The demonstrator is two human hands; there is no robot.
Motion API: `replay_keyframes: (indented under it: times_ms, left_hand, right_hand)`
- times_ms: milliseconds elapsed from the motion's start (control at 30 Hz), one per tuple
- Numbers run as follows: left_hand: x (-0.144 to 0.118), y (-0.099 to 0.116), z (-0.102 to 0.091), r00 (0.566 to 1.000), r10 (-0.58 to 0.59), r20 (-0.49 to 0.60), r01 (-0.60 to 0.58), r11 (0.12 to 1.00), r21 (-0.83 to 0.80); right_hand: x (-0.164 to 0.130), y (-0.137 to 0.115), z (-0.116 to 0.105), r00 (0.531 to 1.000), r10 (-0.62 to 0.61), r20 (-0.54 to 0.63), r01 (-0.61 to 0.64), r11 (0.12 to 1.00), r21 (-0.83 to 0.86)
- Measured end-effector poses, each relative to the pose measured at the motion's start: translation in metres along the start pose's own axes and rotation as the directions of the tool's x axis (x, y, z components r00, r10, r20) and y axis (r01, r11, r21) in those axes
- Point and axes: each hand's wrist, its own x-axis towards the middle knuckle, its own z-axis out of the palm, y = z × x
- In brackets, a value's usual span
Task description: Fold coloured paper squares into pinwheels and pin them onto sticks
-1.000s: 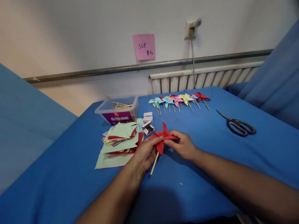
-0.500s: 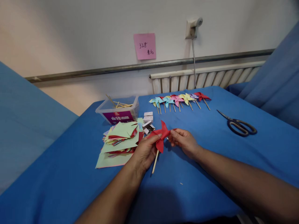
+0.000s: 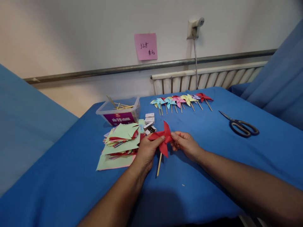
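Red pinwheel [image 3: 163, 138] turned since a moment ago — stick nearer six o'clock; left hand [image 3: 146, 152] and right hand [image 3: 186, 144] both pinching it — seemingly trueing blades.

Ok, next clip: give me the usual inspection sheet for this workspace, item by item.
Surface: blue cloth table.
Job's things: red paper pinwheel on a wooden stick.
Clutter: stack of coloured paper squares; clear box of sticks; small white boxes; row of finished pinwheels; scissors.
Hands: left hand and right hand both pinch the red pinwheel above the cloth.
Cables: grey cord hanging from a wall socket.
Surroundings: pink note on the wall, radiator, metal rail.
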Motion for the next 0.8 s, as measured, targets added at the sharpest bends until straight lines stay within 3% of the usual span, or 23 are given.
replay_keyframes:
  times_ms: [467, 800]
  left_hand:
    - [-0.0024, 0.0042, 0.0029, 0.999, -0.033, 0.039, 0.038, 0.989, -0.140]
    - [-0.0021, 0.0074, 0.0045, 1.000, -0.023, -0.013, 0.020, 0.981, -0.192]
  right_hand:
    - [0.0013, -0.0036, 0.0006, 0.984, -0.146, -0.097, 0.133, 0.982, -0.134]
    - [0.0044, -0.0009, -0.0017, 0.965, -0.149, -0.214, 0.121, 0.983, -0.139]
